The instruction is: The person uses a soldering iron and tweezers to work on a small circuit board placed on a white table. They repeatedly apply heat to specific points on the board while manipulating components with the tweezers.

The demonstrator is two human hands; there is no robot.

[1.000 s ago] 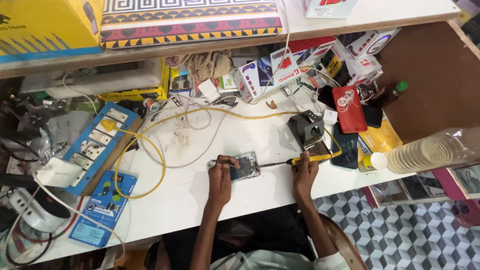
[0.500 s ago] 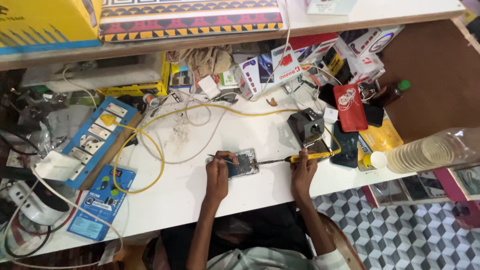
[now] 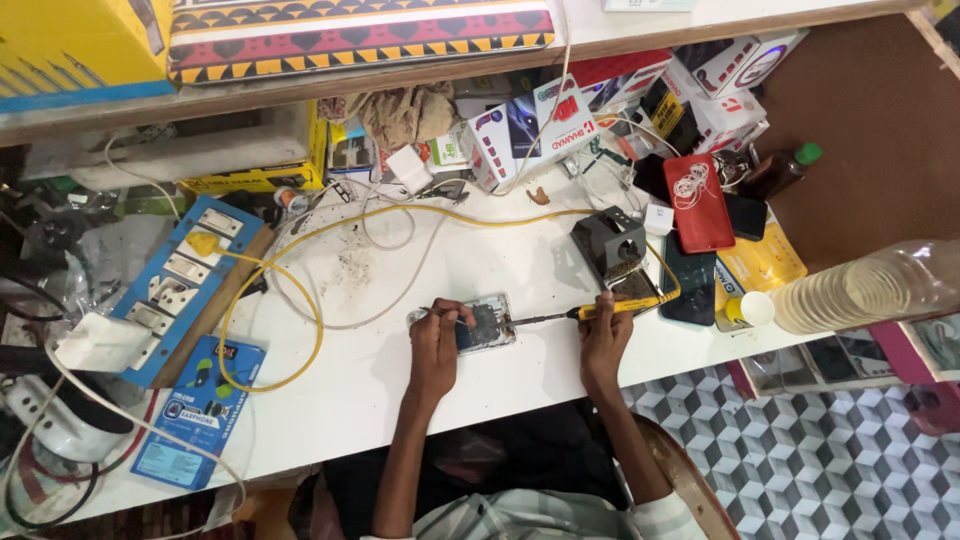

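Note:
An opened phone [image 3: 482,322] with its insides showing lies on the white table [image 3: 400,370]. My left hand [image 3: 436,337] rests on the phone's left end and pinches a thin wire or tool against it. My right hand [image 3: 606,328] grips a yellow-handled soldering iron [image 3: 590,311], whose dark tip points left and meets the phone's right edge. The iron's yellow cable [image 3: 300,300] loops across the table to the left.
A dark iron stand [image 3: 608,243] sits just behind my right hand. A blue switch board [image 3: 180,285] lies at the left, small boxes [image 3: 530,125] crowd the back, a red phone case [image 3: 698,200] and a plastic bottle [image 3: 870,290] are at the right.
Both hands stay on the phone and iron. The view has shifted slightly; the iron's tip remains at the phone's right edge.

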